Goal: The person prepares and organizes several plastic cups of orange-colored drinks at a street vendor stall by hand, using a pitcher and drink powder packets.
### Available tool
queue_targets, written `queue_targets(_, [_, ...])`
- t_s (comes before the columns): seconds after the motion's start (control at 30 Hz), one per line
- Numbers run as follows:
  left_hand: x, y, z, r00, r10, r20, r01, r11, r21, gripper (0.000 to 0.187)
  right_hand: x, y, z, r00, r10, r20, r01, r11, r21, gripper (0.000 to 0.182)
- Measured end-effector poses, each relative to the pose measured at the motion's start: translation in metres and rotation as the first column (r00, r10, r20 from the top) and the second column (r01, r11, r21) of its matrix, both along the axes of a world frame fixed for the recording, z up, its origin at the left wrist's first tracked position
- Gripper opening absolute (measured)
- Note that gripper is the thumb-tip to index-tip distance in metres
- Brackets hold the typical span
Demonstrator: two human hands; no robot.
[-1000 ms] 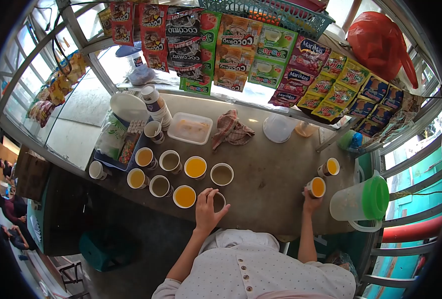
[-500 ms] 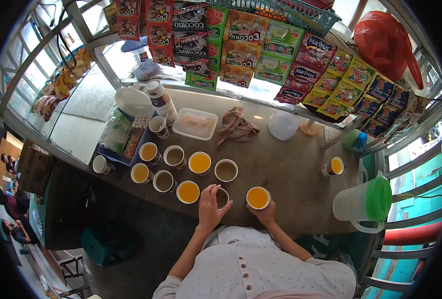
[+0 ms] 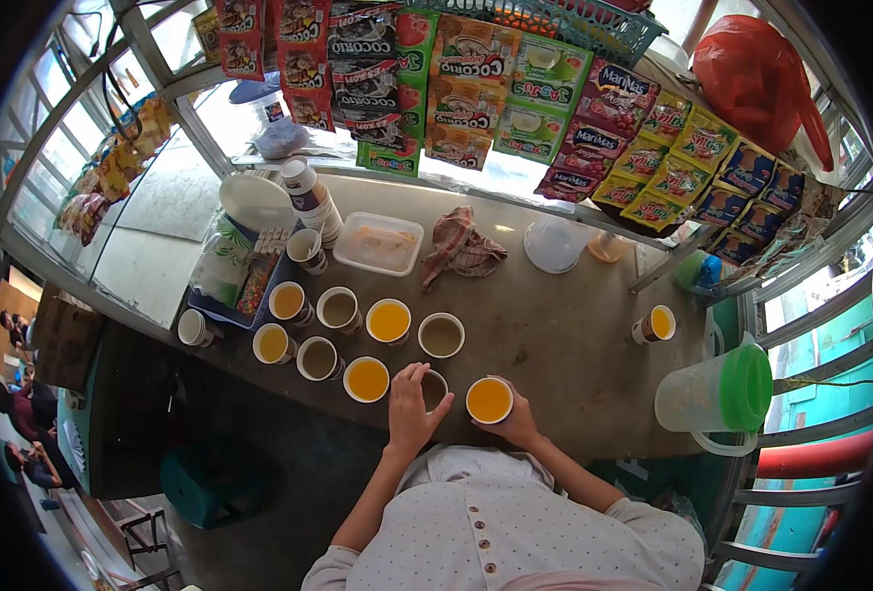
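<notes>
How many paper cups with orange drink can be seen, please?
6 white-rimmed paper cups of orange drink: first and third from left in the far and near rows, one in the right hand, one near the green-lidded plastic pitcher.

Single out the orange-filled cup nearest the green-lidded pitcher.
It's the lone cup at far right, with no hand on it. The other orange-filled cups are farther left: the held cup in the right hand, the rest grouped left of that.
</notes>
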State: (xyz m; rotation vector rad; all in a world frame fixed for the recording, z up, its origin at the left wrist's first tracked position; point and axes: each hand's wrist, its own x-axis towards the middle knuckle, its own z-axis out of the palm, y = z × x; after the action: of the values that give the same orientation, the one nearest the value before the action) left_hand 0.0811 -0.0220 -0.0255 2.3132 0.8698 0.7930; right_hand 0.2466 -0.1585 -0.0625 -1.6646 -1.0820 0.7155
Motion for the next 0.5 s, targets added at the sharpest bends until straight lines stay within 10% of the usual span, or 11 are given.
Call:
queue_targets(0.13, [0.000, 0.000, -0.001, 1.000, -0.008, -0.003, 0.008, 1.000, 0.000, 0.059, 0.033, -0.021, -0.005, 0.978, 0.094, 0.187, -0.087, 0.995, -0.046, 0.084])
queue_targets(0.23, [0.000, 0.001, -0.002, 1.000, -0.015, 0.000, 0.015, 1.000, 0.004, 0.059, 0.072, -0.050, -0.027, 0.896, -0.241, 0.372, 0.247, 0.969, 0.034, 0.080])
queue_targets(0.4, [0.001, 0.001, -0.002, 1.000, -0.017, -0.007, 0.017, 0.999, 0.039, 0.058, 0.165, -0.086, -0.067, 0.385, -0.912, 0.145, 0.883, 0.409, 0.231, 0.082])
queue_targets(0.5, [0.001, 0.002, 0.000, 1.000, -0.024, -0.005, 0.024, 0.999, 0.039, 0.058, 0.215, -0.096, -0.068, 0.250, -0.942, 0.226, 0.900, 0.312, 0.304, 0.090])
